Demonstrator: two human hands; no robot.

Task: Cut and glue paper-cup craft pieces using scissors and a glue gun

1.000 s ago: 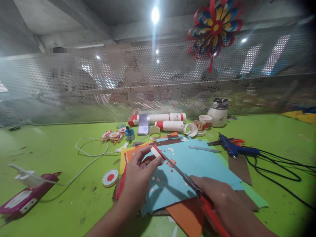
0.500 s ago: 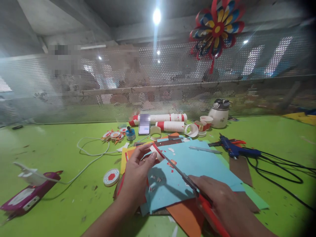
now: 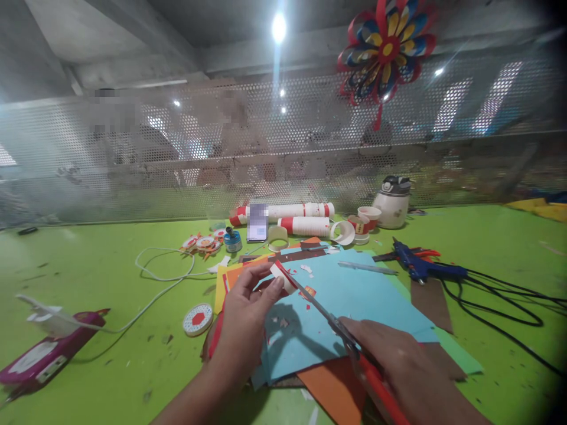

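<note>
Between the fingers and thumb of my left hand [image 3: 250, 310] is a small white and red paper piece [image 3: 282, 276], held above the blue paper sheets [image 3: 376, 301]. My right hand [image 3: 394, 354] is closed round the red handles of the scissors [image 3: 330, 319]. The scissor blades point up and left, and their tips lie against the red edge of the piece. Small red and white scraps [image 3: 306, 270] lie on the blue sheet below, with an orange paper bit [image 3: 308, 292] near the blades.
A round patterned disc [image 3: 198, 319] lies left of the papers. Behind stand a phone [image 3: 257, 224], stacked paper cups [image 3: 305, 226] and a white jug [image 3: 392, 206]. A blue glue gun [image 3: 425, 267] with black cable is at right, a purple power strip [image 3: 53, 354] at left.
The held piece has tilted slightly, and the scissor blades have stayed at its red edge. The whole view has shifted a little.
</note>
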